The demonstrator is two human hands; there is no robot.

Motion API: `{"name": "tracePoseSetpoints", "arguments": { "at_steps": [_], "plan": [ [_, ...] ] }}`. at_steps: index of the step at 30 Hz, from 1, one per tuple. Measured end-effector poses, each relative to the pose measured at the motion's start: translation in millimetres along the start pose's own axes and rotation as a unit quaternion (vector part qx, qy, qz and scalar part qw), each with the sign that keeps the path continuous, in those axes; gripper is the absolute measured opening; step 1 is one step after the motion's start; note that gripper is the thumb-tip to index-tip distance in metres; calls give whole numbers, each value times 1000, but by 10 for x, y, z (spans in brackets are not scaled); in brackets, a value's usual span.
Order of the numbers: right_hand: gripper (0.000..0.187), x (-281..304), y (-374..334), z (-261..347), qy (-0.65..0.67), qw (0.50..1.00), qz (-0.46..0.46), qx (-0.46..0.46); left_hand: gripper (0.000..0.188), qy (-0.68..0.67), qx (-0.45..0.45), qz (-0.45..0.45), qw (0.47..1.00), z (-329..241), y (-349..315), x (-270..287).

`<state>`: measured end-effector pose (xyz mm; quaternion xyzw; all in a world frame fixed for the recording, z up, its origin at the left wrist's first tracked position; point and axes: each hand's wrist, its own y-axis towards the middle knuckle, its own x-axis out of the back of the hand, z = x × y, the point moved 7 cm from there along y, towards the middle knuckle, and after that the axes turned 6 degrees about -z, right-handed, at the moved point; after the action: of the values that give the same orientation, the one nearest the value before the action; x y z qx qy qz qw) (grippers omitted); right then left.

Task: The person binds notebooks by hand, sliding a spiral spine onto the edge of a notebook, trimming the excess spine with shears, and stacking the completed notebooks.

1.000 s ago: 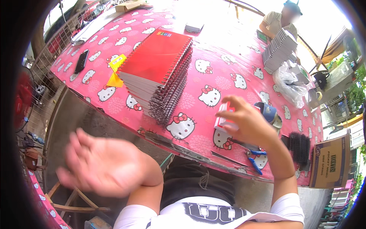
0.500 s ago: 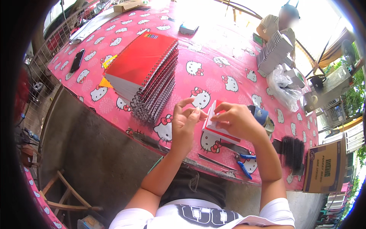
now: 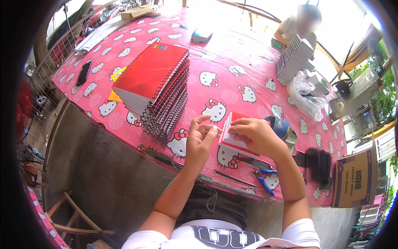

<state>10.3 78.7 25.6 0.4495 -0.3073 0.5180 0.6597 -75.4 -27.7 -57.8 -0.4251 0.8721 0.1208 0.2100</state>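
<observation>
A small red-covered notebook (image 3: pixel 235 137) lies near the front edge of a table with a pink cartoon-cat cloth (image 3: pixel 232 87). My right hand (image 3: pixel 253 135) rests on top of it, fingers pressing its white page edges. My left hand (image 3: pixel 201 139) is at the notebook's left edge, fingers curled and touching that side. A tall slanted stack of red spiral notebooks (image 3: pixel 155 89) stands to the left of my hands.
Blue-handled pliers (image 3: pixel 265 182) and black spiral coils (image 3: pixel 319 166) lie at right by a cardboard box (image 3: pixel 356 178). A blue cap (image 3: pixel 282 126), a plastic bag (image 3: pixel 304 97) and a second notebook stack (image 3: pixel 292 58) sit beyond. A person sits at the far side. A phone (image 3: pixel 83 72) lies far left.
My left hand came up from below the table to the small notebook's left edge. My right hand stayed on the notebook.
</observation>
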Motion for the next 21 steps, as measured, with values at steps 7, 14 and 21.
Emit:
{"name": "tracePoseSetpoints", "arguments": {
  "at_steps": [7,14,21],
  "plan": [
    [24,4,39,50,-12,1000,23,4,35,14,21,34,999,84,-31,-33],
    [23,296,-152,-171,113,975,-112,-157,44,-64,114,58,990,13,-24,-144],
    [36,213,-636,263,-3,965,-258,-43,48,207,-53,146,966,-49,367,-663]
  ]
}}
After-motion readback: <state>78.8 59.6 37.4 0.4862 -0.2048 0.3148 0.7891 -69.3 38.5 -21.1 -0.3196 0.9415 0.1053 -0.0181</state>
